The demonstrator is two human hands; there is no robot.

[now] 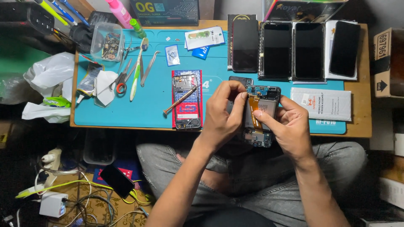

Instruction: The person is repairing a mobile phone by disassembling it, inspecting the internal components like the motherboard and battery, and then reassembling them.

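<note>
A person's left hand [223, 113] and right hand [286, 124] both gripped an opened phone [263, 113] above the near edge of a blue mat [151, 105]. Fingers pinched closed around its orange ribbon cable [253, 110], apparently mid-repair. Freeing it likely demanded gentle, steady pulling.

Both hands [256, 117] grip an opened phone [261, 113]; screwdriver [181, 100] lies beside.
</note>
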